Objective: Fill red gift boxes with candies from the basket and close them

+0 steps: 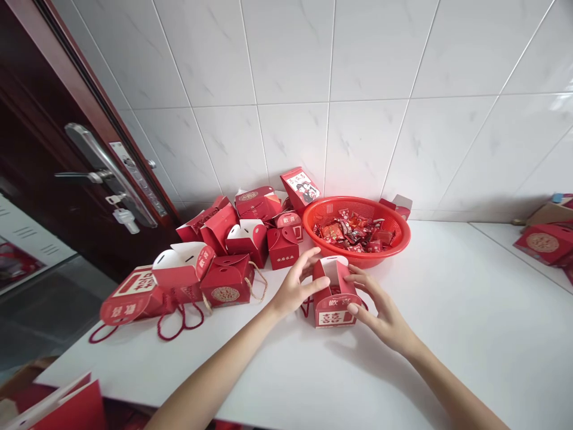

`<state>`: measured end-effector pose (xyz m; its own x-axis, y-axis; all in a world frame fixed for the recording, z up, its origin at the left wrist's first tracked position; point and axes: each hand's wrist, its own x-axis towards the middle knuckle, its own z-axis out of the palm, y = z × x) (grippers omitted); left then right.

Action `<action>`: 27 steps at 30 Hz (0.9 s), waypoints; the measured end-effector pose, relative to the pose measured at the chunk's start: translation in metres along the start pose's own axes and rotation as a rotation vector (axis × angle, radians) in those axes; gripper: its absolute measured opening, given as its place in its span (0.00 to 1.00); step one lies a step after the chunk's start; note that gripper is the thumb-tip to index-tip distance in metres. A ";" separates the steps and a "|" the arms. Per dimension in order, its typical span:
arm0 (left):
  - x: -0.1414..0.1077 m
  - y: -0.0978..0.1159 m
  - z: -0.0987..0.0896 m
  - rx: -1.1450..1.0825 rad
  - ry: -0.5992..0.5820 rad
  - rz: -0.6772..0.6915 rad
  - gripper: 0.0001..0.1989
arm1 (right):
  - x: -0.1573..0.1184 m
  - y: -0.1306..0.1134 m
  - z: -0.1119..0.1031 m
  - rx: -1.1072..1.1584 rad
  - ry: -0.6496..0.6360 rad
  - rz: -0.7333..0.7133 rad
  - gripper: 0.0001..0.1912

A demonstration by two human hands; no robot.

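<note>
A small red gift box (335,319) with gold and white characters stands upright on the white table, its top flaps partly raised and its white inside showing. My left hand (294,285) is at its left side, thumb over the left flap and fingers behind it. On the right side, my right hand (380,307) grips the box, thumb at the front flap and fingers along the right flap. Dark red cord shows at both sides of the box. Just behind it, a red plastic basket (400,246) holds many wrapped candies (353,232).
Several red gift boxes (226,285) with cord handles crowd the table's left side. More red boxes (544,242) lie at the far right. A tiled wall (290,143) rises behind. To the left is a dark door with a handle (96,175) and keys (125,218).
</note>
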<state>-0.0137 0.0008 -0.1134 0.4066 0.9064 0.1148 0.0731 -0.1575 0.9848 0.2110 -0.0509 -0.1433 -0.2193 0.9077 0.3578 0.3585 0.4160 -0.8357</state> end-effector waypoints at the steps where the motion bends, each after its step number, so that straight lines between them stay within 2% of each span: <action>1: -0.001 -0.001 0.001 0.000 0.011 0.002 0.40 | -0.001 0.000 0.001 -0.001 -0.004 0.006 0.25; 8: -0.009 -0.008 0.004 0.060 0.060 0.039 0.40 | -0.004 -0.001 0.005 0.030 -0.029 0.030 0.25; 10: -0.010 -0.009 0.004 0.092 0.053 0.073 0.37 | -0.005 0.000 0.006 0.040 -0.027 0.024 0.25; 13: -0.011 -0.009 0.003 0.184 0.019 0.174 0.23 | -0.006 0.004 0.008 0.036 -0.023 0.013 0.25; 15: -0.010 -0.009 0.003 0.223 0.016 0.228 0.19 | -0.007 0.007 0.010 0.021 -0.026 0.009 0.26; 18: -0.010 -0.010 0.002 0.209 0.038 0.209 0.22 | -0.009 0.010 0.011 -0.002 -0.035 0.002 0.28; 23: -0.012 -0.014 0.001 0.165 0.024 0.067 0.32 | -0.012 0.007 0.010 -0.025 -0.051 -0.035 0.27; 27: -0.015 -0.017 0.002 0.168 0.028 0.054 0.31 | -0.015 0.007 0.011 -0.053 -0.061 -0.069 0.28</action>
<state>-0.0197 -0.0108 -0.1316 0.3884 0.9051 0.1730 0.2040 -0.2676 0.9417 0.2073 -0.0617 -0.1590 -0.2993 0.8724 0.3864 0.3875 0.4812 -0.7863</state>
